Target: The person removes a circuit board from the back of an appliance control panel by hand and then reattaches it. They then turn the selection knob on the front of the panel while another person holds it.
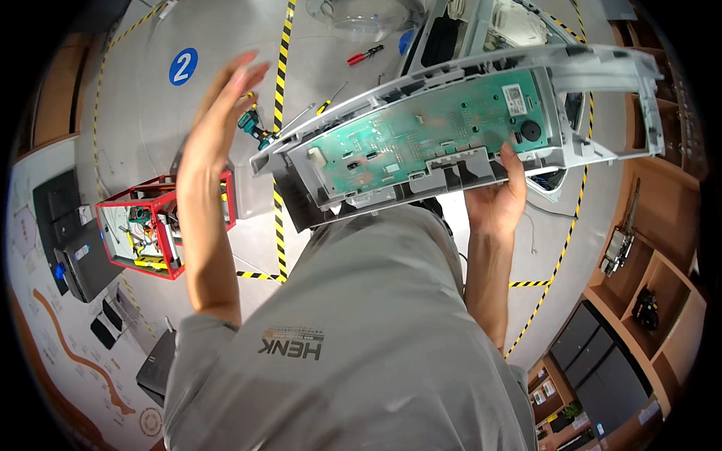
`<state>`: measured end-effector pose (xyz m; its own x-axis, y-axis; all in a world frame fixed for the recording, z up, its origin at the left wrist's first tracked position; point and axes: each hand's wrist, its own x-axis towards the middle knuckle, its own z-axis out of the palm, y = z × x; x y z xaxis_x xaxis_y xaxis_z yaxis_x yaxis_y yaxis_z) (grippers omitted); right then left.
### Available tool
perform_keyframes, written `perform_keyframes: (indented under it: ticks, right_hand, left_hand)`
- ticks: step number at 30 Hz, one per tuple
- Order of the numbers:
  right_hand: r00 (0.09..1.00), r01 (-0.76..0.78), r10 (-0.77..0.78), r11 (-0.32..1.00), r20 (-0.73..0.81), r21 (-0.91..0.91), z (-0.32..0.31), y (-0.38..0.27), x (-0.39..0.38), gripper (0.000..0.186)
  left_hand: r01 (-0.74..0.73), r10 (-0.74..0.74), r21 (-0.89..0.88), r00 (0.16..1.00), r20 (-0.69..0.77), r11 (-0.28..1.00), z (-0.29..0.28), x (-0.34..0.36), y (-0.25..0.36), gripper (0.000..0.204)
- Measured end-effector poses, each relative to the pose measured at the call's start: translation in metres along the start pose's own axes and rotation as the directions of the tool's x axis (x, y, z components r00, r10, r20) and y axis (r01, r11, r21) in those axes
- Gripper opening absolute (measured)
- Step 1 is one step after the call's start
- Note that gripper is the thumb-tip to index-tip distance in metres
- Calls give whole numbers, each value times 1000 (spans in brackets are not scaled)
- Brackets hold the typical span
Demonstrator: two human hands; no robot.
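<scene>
A long grey plastic control panel (pixel 468 171) lies tilted across the front of my body, its back side turned up. Set into it is a green circuit board (pixel 421 129) with a white label and a round black part near its right end. My right hand (pixel 498 197) grips the panel's lower edge, with the thumb up by the board and the other fingers partly hidden beneath. Off the panel's left end, my left hand (pixel 224 105) is raised with its fingers stretched out and nothing in it.
On the floor beyond lie a teal power drill (pixel 257 129), a yellow-handled screwdriver (pixel 325 106) and red-handled pliers (pixel 365 55). A red-framed tool cart (pixel 162 225) stands at left. Behind the panel is an opened appliance body (pixel 470 37). Wooden shelves (pixel 654 301) line the right.
</scene>
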<state>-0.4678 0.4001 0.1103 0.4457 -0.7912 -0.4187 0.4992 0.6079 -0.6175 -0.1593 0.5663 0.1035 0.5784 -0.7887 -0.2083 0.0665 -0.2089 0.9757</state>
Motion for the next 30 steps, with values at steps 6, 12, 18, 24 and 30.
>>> perform_keyframes:
  ticks: [6,12,18,24,30]
  right_hand:
    - [999,16,-13,998,-37,64,-38,4,15,40]
    - [933,49,6,988,-360,143,-79,18,4,39]
    - [921,60,51,961,-386,270,-120,28,24,39]
    - [946,-106,168,968,-275,226,-115,27,109,41]
    - [938,-277,314,935,-149,223,-127,23,173,32]
  left_hand:
    - [384,-316,-635,922,224,670,42,-58,-102,66]
    - [507,-496,-583,846,195,635,77,-35,-101,54]
    - [436,-450,-467,889,89,769,106,-9,-113,47]
    - [350,-461,-503,880,-112,790,119,14,-133,46]
    - [261,-412,-462,872,-263,848,132,20,-152,48]
